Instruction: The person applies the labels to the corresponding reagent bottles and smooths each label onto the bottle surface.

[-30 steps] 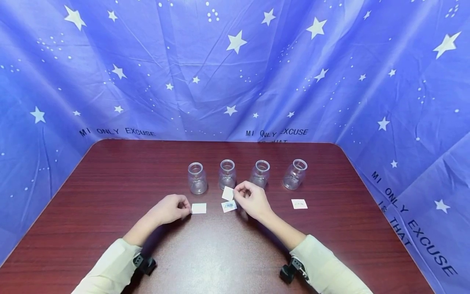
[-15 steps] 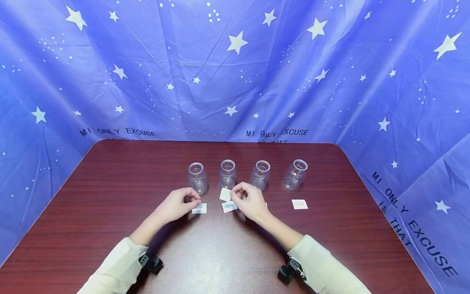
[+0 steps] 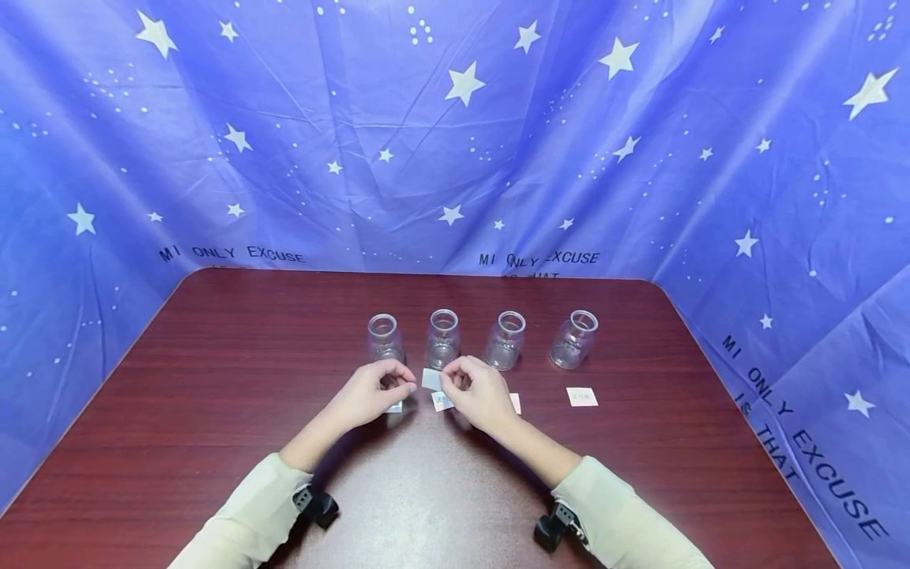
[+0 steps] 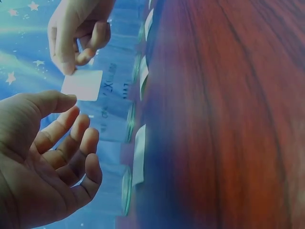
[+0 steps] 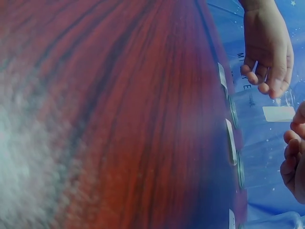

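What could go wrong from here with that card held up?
The white card is pinched near its edge by the right hand, so it might slip. The left hand could bump the leftmost jar behind it. The printed card lying close by might get brushed askew.

We see four jars (image 3: pixel 572 349) in a row on the table (image 3: pixel 178 379), the curtain (image 3: pixel 398 158) behind them. Cards (image 3: pixel 581 397) lie before the jars; a raised card (image 3: pixel 430 379) is between our left hand (image 3: pixel 371 393) and right hand (image 3: pixel 480 397).
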Demonstrator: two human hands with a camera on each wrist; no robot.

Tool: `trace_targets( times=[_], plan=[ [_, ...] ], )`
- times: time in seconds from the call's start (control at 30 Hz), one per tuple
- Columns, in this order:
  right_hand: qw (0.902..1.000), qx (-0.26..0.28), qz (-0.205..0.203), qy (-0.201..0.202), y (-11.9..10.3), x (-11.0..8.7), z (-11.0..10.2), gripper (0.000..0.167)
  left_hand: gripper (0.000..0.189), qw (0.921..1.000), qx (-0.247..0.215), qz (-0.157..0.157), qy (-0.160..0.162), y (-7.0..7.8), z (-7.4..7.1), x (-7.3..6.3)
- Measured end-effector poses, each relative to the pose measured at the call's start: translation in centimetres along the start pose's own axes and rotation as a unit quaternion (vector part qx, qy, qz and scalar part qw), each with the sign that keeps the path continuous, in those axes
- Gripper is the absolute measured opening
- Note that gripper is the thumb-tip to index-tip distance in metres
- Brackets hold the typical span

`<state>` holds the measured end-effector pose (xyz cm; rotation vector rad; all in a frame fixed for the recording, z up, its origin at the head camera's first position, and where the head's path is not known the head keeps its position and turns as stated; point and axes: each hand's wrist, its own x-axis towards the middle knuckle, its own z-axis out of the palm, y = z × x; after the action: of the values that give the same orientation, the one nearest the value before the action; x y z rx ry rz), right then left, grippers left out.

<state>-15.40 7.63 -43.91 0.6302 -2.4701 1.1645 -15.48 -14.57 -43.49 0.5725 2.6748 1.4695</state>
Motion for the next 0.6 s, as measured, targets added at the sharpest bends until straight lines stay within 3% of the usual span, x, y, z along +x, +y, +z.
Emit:
trace_targets(
  times=[0.27, 0.6],
  plan=[
    [0.9989, -0.018, -0.042, -0.006, -0.25, -0.28, 0.17, 0.005, 0.009, 0.9998, -0.019, -0.003, 0.008, 0.30, 0.74, 0.45],
    [0.9924, -0.026, -0.119, -0.016, -0.18, -0.65, 0.25, 0.008, 0.014, 0.9985, -0.033, -0.015, 0.042, 0.55, 0.88, 0.59]
  ],
)
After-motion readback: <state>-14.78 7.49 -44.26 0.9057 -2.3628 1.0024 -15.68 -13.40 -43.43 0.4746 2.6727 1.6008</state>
